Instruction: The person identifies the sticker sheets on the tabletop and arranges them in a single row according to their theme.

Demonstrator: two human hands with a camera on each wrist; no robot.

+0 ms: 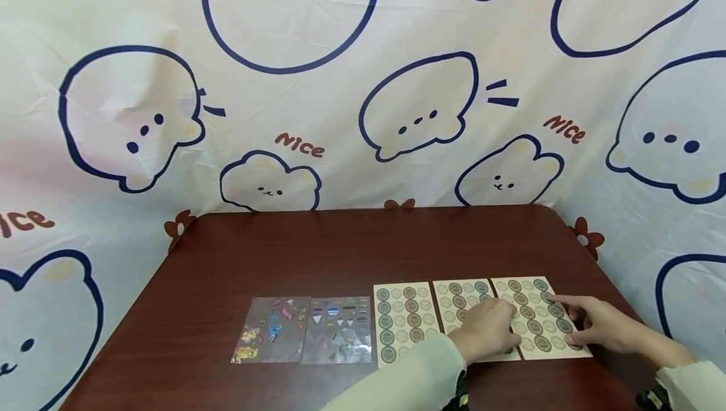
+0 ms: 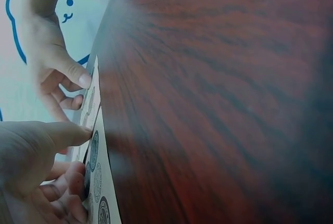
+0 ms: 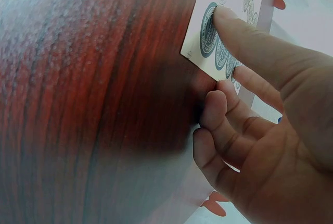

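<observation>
Three cream sheets of round printed stickers lie side by side on the table: a left sheet, a middle sheet and a right sheet. My left hand rests across the seam between the middle and right sheets, covering part of both. In the left wrist view its thumb touches the paper. At the right sheet's outer edge is my right hand, thumb and index finger touching its surface. The right wrist view shows that thumb pressing near a corner, other fingers loosely bent beside the edge.
Two clear sticker sheets lie left of the cream ones, one with colourful figures, the other with small shapes. The dark brown table has a cloth with cartoon outlines behind it and at its sides.
</observation>
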